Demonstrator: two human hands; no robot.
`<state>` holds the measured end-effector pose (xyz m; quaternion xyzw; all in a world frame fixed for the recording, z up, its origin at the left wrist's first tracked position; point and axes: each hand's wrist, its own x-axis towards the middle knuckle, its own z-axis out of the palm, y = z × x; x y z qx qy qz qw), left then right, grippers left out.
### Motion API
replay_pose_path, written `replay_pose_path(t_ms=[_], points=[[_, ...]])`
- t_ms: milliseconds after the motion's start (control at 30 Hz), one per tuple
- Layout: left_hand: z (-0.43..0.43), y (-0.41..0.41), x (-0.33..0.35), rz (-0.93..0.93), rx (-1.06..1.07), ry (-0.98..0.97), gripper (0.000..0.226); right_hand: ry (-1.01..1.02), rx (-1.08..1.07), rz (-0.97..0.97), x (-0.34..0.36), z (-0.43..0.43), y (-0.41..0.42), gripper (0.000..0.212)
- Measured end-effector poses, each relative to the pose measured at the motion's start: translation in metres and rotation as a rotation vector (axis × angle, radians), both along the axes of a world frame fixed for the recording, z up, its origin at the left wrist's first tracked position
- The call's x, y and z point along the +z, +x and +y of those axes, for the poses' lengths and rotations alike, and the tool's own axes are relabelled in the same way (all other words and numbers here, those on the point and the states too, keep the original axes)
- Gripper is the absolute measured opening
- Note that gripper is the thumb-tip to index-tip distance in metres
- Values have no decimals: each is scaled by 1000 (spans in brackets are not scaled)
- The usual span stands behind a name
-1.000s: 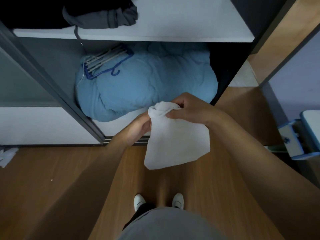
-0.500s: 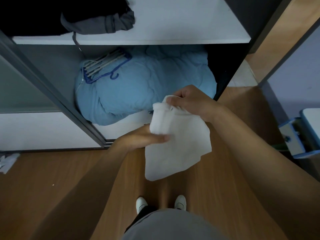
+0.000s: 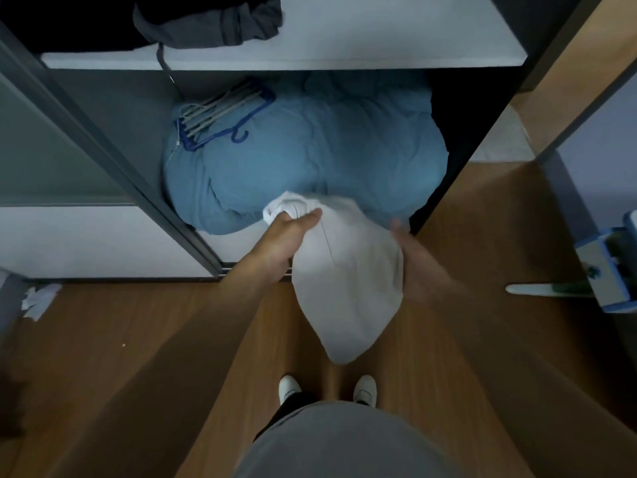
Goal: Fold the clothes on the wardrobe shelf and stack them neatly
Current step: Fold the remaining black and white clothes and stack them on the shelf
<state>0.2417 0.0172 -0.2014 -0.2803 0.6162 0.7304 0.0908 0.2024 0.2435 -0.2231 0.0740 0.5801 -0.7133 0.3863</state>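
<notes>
At far left, on the wooden floor (image 3: pixel 103 339), lies a crumpled white scrap (image 3: pixel 38 301). On the white wardrobe shelf (image 3: pixel 379 36), a dark grey garment (image 3: pixel 210 22) sits unfolded at the left end, its drawstring hanging over the front edge. Below the shelf, a bundle of hangers (image 3: pixel 220 113) rests on a blue quilt (image 3: pixel 310 157).

Left hand (image 3: pixel 287 234): fingers curled round the bunched upper end of the white cloth (image 3: pixel 348 281). The cloth hangs in the air in front of the quilt, well below the shelf.

Long axis of the cloth: near vertical, with the upper end at the left hand and the free lower end toward the floor.

Right hand (image 3: pixel 410 260): motion-blurred, touching or just beside the cloth's right edge. Its grip cannot be determined.

Judgement: the left hand carries the cloth. The right hand is placed to take the near edge and spread the cloth for folding.
</notes>
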Motion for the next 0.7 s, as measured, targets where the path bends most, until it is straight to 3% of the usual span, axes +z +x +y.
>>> replay_pose_path(t_ms=[67, 133, 233, 300, 400, 533, 600, 700], points=[[-4, -3, 1, -28, 38, -54, 38, 106, 4, 190, 6, -5, 4, 32], [-9, -1, 2, -16, 11, -52, 44, 118, -46, 257, 15, -9, 3, 27], [-15, 15, -6, 42, -164, 185, 61, 17, -170, 139, 31, -14, -2, 26], [-14, 26, -16, 109, -245, 268, 48, 23, -201, 46, 40, -16, -6, 23], [-5, 30, -21, 166, -268, 177, 28, 82, -241, -56, 46, -15, -10, 18], [0, 15, -14, 89, -103, 69, 27, -31, -239, 38, 42, -2, -19, 40], [-1, 7, -9, 37, -31, 142, 27, 89, -128, 187, 37, 2, -14, 45], [-1, -3, -1, -51, 14, 197, 38, 119, -13, 174, 26, -8, 4, 64]])
